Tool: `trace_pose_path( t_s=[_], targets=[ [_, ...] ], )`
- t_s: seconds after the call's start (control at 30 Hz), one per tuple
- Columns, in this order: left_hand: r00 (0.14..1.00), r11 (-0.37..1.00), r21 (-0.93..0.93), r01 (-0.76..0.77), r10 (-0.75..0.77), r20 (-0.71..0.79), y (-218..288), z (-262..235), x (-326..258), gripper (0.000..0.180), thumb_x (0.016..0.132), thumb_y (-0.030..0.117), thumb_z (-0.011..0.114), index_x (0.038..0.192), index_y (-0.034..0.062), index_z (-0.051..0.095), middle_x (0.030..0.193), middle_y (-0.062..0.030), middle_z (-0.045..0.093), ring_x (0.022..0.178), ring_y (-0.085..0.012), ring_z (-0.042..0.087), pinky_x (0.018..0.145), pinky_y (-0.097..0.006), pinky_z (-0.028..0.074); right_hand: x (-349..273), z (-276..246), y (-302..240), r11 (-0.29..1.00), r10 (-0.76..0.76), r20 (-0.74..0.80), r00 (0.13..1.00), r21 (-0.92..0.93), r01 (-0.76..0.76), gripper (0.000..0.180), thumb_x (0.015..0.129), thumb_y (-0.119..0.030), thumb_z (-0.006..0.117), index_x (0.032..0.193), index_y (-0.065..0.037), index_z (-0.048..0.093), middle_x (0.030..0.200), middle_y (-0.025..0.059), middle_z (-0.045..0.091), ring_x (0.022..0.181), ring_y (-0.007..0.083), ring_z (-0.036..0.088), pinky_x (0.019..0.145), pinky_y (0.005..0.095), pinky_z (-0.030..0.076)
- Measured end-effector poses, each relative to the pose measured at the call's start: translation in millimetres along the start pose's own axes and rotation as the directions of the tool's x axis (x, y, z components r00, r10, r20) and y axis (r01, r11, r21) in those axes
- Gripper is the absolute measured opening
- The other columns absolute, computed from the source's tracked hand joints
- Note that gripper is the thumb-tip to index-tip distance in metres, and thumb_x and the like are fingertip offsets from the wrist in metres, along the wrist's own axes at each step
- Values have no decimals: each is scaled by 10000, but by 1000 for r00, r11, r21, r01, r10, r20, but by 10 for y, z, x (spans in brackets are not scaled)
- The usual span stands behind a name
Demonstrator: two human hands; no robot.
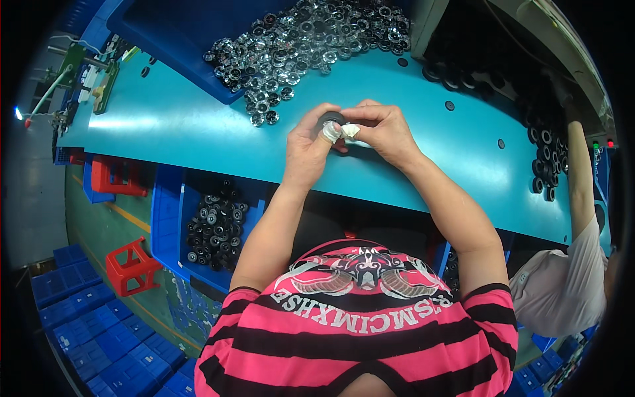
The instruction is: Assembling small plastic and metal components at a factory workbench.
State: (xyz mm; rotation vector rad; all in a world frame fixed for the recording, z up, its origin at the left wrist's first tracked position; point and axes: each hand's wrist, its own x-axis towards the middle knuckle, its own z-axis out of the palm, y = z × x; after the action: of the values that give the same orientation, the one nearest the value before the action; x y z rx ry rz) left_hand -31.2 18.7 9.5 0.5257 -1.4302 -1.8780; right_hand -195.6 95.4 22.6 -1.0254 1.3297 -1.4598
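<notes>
My left hand (309, 144) and my right hand (383, 129) meet above the teal worktable (172, 126), pinching one small black ring-shaped part (329, 119) between them. White tape wraps some of my fingertips. Just beyond the hands lies a heap of clear round parts (304, 40), spilling from a blue tray (178, 33) onto the table. Most of the black part is hidden by my fingers.
A blue bin of black ring parts (215, 231) sits below the table's near edge on my left. More black rings (546, 159) line the table's right end, where another person's arm (581, 172) reaches in. Red stools (132, 264) and stacked blue bins (99, 331) stand on the floor.
</notes>
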Motion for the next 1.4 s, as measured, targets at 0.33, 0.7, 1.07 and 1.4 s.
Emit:
trace_pose_path(
  t_s=[0.33,0.7,1.07,1.4],
  targets=[
    [982,996,74,-49,62,-180,-19,79,-16,268,969,154,678,1202,24,650,925,-51,682,765,-129,664,609,-275,593,-74,112,-30,989,-66,-42,997,-137,59,284,828,-58,792,1109,-35,761,954,75,690,865,150,674,789,268,554],
    [994,997,37,71,-68,-81,86,89,26,270,999,123,612,1257,46,618,955,-27,650,742,-89,613,623,-242,567,-9,-11,-18,997,-34,-24,999,-71,32,282,855,-70,745,1137,-60,759,971,55,689,881,137,658,776,271,536],
    [975,991,128,33,-4,-222,53,170,3,217,956,111,682,1157,31,686,872,-35,662,618,-67,572,541,-257,578,-89,62,-11,977,-115,-60,991,-185,102,296,838,-101,773,1133,-86,765,885,30,659,789,100,598,681,255,489],
    [995,996,46,74,-71,-69,86,65,50,447,986,94,622,1412,32,501,1095,-69,650,788,-107,619,607,-244,563,2,44,-68,996,83,-49,995,18,-83,307,867,-101,713,1163,-22,737,1020,83,732,911,156,692,809,283,549]
  ],
)
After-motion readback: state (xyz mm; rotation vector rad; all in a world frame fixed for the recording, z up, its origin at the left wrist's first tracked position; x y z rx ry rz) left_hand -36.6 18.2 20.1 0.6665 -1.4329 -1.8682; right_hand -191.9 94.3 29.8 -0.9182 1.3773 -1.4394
